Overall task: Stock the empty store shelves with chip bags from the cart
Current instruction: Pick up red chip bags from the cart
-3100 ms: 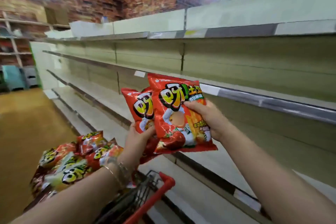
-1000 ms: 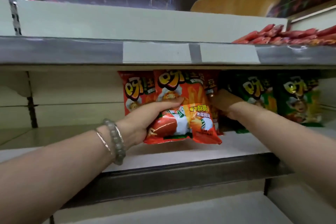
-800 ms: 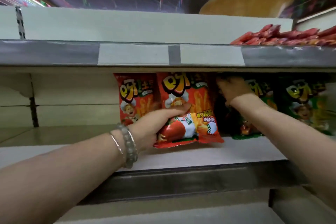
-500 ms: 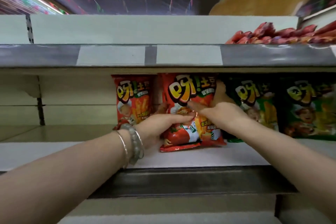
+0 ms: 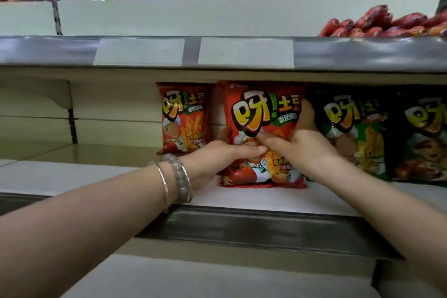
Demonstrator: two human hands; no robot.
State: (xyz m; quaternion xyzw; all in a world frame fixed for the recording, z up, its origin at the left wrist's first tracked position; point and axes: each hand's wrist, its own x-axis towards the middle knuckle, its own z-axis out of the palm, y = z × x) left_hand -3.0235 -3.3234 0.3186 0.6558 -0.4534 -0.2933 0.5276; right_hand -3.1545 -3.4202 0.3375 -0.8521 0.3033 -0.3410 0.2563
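Hooks the fingers (image 5: 306, 113) of the right hand (image 5: 307, 150) round the right edge of the front red chip bag (image 5: 256, 113), thumb laid across the printed face. Clasps the same bag low on its left side with the left hand (image 5: 217, 159), thumb flat on the front and touching the right thumb (other left fingers hidden behind the bag). Stands upright on the middle shelf (image 5: 266, 198): long axis vertical, top seam up just beneath the upper shelf (image 5: 362, 53), print toward the camera, bottom edge on the board. Sits ahead and to the right of a second red bag (image 5: 183, 113), also upright, further back. Just beside the green bags (image 5: 350, 128) on its right, upright in a row. Bracelets (image 5: 179, 176) on the left wrist. Up top at far right, red packets (image 5: 387, 24) in a heap.
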